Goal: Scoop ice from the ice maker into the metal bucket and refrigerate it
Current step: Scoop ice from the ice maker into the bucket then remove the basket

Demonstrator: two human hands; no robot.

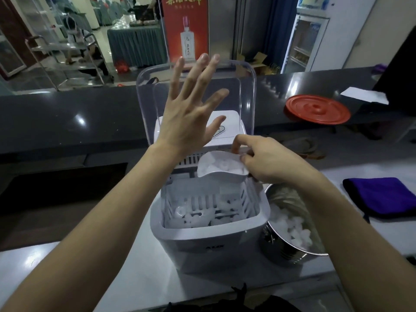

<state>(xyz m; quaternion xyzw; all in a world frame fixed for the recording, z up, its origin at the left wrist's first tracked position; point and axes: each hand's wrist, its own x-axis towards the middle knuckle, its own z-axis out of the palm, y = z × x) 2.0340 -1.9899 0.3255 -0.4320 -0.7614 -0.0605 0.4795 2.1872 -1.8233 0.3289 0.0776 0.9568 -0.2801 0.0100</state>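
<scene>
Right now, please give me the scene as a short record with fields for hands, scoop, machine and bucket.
Left hand: fingers spread, before the raised clear lid; contact unclear
Right hand: pinches the scoop
Scoop: white, holds ice, above the ice maker
Ice maker: open, ice in its basket
Bucket: metal, beside the ice maker, some ice inside
Other: red lid on dark counter; purple cloth

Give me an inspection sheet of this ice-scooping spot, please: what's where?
Surface: white counter, glossy.
Job's things: ice maker, clear lid raised, ice in its basket; metal bucket to its right, part filled with ice; scoop loaded with ice.
Clutter: purple cloth, red lid, white paper.
Hands: left hand open, fingers spread before the clear lid; right hand pinches the scoop above the basket.
Cables: nothing seen.
Surroundings: dark bar counter, red poster, glass-door fridge.
</scene>
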